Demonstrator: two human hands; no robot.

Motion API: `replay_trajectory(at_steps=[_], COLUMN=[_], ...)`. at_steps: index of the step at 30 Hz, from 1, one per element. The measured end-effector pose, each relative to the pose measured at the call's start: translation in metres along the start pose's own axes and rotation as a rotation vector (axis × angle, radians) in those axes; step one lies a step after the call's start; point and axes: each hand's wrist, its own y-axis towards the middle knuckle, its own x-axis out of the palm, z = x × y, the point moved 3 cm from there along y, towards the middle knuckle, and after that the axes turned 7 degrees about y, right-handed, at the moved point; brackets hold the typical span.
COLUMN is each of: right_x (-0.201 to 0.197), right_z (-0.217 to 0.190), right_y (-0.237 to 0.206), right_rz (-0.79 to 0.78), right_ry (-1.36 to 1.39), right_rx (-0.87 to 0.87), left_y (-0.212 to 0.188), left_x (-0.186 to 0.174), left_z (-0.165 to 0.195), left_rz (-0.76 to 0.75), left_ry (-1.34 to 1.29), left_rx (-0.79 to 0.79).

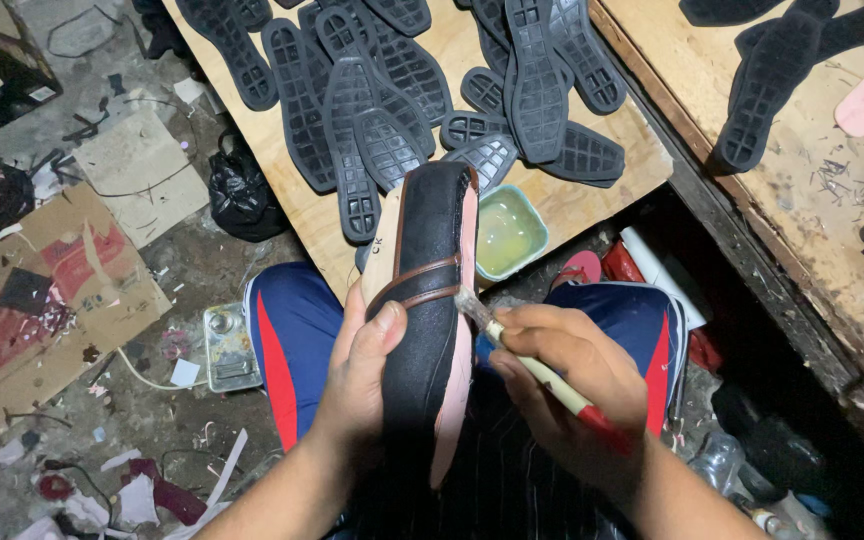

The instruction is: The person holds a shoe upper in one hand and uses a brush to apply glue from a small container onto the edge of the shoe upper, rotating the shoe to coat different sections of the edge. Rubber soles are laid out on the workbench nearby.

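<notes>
a cluttered workshop floor with cardboard scraps lies beside a low wooden board (592,205) covered in black rubber soles (392,90). over the person's lap, the left hand (357,375) is wrapped tight around a black shoe upper (432,290) with a brown strap. the right hand (572,375) pinches a red-handled brush (537,365), its bristles touching the shoe's pink edge. a small green dish (512,232) of glue sits just beyond.
</notes>
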Motion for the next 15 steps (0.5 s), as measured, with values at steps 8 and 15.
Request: replay_trajectory(at_steps=[8, 15], right_x=[-0.011, -0.01], right_z=[0.027, 0.022], right_y=[-0.012, -0.008], right_rz=[0.1, 0.082], right_ry=[0.545, 0.396], right_rx=[0.343, 0.232], left_y=[0.002, 0.001], left_x=[-0.003, -0.002], left_z=[0.004, 0.007], left_rz=[-0.087, -0.082], left_ry=[0.035, 0.006], left_rx=[0.058, 0.009])
